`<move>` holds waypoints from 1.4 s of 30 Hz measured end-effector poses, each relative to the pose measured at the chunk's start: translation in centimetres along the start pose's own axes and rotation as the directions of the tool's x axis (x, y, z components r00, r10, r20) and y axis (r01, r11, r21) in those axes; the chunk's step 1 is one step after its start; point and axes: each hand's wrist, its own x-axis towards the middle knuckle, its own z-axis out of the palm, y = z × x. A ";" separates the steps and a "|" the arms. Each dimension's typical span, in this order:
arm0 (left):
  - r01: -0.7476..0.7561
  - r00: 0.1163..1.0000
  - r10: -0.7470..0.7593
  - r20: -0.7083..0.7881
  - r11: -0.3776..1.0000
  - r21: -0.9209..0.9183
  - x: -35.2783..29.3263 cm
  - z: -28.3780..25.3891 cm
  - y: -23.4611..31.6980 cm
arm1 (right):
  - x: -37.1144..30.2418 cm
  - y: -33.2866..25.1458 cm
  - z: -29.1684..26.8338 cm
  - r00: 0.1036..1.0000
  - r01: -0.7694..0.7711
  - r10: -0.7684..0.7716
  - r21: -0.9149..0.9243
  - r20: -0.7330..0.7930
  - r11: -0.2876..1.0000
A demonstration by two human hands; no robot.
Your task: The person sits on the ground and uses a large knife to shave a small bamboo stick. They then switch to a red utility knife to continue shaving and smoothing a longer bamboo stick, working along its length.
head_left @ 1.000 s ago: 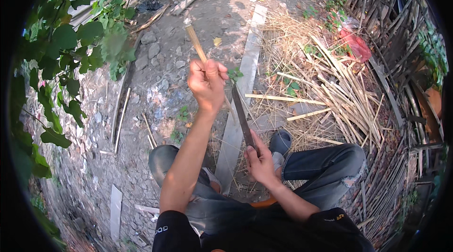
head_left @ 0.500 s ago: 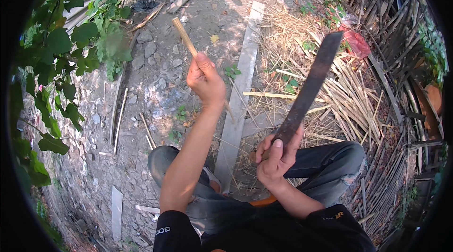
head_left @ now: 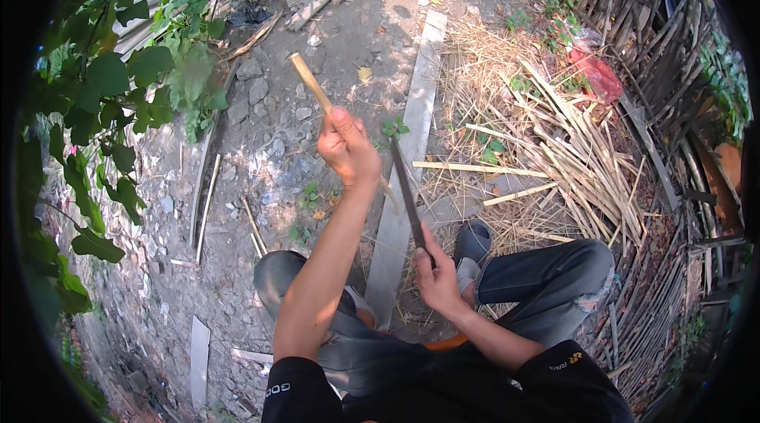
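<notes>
My left hand [head_left: 349, 147] is closed around a bamboo stick [head_left: 309, 80], which slants with its upper end beyond my fist. The stick's lower end shows behind my wrist, over a long grey plank [head_left: 421, 79]; whether it touches the plank is unclear. My right hand [head_left: 440, 279] grips the handle of a machete [head_left: 407, 190]. Its dark blade points away from me and is seen nearly edge-on, close to the right of my left wrist. The plank lies on the ground between my legs.
To the right lies a heap of split bamboo strips [head_left: 590, 158] and straw-like shavings [head_left: 475, 55]. A red plastic bag [head_left: 595, 76] lies beyond it, beside a stacked-branch fence [head_left: 633, 19]. Leafy vines [head_left: 103, 98] hang at the left. Stones [head_left: 258, 91] and thin sticks lie on the dirt.
The machete has swung left and turned from broadside to nearly edge-on, closer to the stick. My right hand has moved slightly left and down. My left hand keeps its hold.
</notes>
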 end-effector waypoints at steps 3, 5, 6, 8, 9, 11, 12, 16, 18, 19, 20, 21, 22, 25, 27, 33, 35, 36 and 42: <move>0.011 0.999 -0.011 -0.044 1.000 -0.015 -0.1 0.3 0.4 | -1.4 8.3 -0.7 0.908 -0.395 0.399 0.058 -0.125 0.917; -0.070 0.997 0.071 -0.022 0.995 0.065 0.5 0.5 0.0 | -1.0 8.3 -1.0 0.967 -0.197 0.207 0.074 -0.150 0.978; -0.078 0.997 0.081 -0.017 0.990 0.120 -0.4 -0.1 -0.4 | -0.7 6.9 -1.2 0.976 -0.148 0.165 0.122 -0.143 0.981; -0.050 0.997 0.055 -0.047 0.993 0.103 -0.5 -0.1 0.0 | 2.3 0.4 -1.0 0.983 -0.035 0.045 0.059 -0.177 0.998; -0.041 0.998 0.045 -0.054 0.995 0.086 -0.2 0.2 0.4 | 3.3 -3.4 -1.0 0.978 0.045 -0.028 0.077 -0.208 0.996; -0.025 0.999 0.024 -0.049 1.000 -0.014 0.5 -0.1 0.5 | 4.4 -10.7 -0.9 0.949 0.203 -0.159 0.141 -0.271 0.969; -0.008 0.998 0.008 -0.057 1.000 0.003 0.6 0.1 0.9 | 4.8 -12.7 -1.1 0.900 0.333 -0.287 0.092 -0.329 0.938; 0.023 0.995 -0.024 -0.092 1.000 -0.009 1.0 -0.2 0.9 | 3.6 -19.2 -0.9 0.765 0.594 -0.468 0.202 -0.442 0.779; 0.065 0.994 -0.072 -0.086 0.994 -0.084 0.8 0.0 1.0 | 2.9 -20.2 -0.7 0.724 0.638 -0.485 0.210 -0.491 0.741; 0.087 0.992 -0.097 -0.081 0.989 -0.121 0.7 0.0 1.1 | 2.6 -20.4 -0.7 0.718 0.647 -0.494 0.210 -0.490 0.733; 0.097 0.993 -0.104 -0.055 0.987 -0.127 0.7 -0.2 1.2 | 2.3 -20.6 -0.8 0.713 0.655 -0.502 0.210 -0.489 0.726; 0.111 0.993 -0.115 -0.025 0.985 -0.131 0.7 -0.5 1.2 | 2.0 -20.6 -0.8 0.706 0.663 -0.508 0.208 -0.493 0.720; 0.125 0.992 -0.125 0.005 0.983 -0.135 0.7 -0.7 1.2 | 1.7 -20.1 -0.4 0.713 0.655 -0.499 0.212 -0.493 0.726; 0.135 0.990 -0.140 -0.029 0.980 -0.147 0.6 -0.3 1.5 | 1.9 -10.8 1.7 0.726 0.649 -0.569 0.113 -0.386 0.752; 0.108 0.994 -0.108 -0.026 0.994 -0.021 0.6 -0.4 1.1 | 1.3 -1.7 2.0 0.972 0.205 -0.212 -0.077 -0.101 0.976; 0.071 0.998 -0.071 0.001 0.997 0.014 -1.0 -0.6 1.2 | 4.2 -8.9 0.2 0.965 0.107 -0.074 0.118 -0.252 0.987; 0.024 1.000 -0.024 0.015 1.000 -0.005 -0.6 -0.3 0.8 | 4.4 -14.8 -0.3 0.906 0.344 -0.269 0.198 -0.326 0.918; 0.027 1.000 -0.027 0.010 0.999 -0.026 -0.5 -0.3 0.5 | 4.1 -15.8 -0.3 0.849 0.444 -0.338 0.203 -0.406 0.873; 0.096 0.994 -0.096 0.055 0.995 -0.003 -0.9 0.3 -0.1 | 1.0 -2.9 -0.8 0.954 -0.277 0.280 -0.042 0.105 0.960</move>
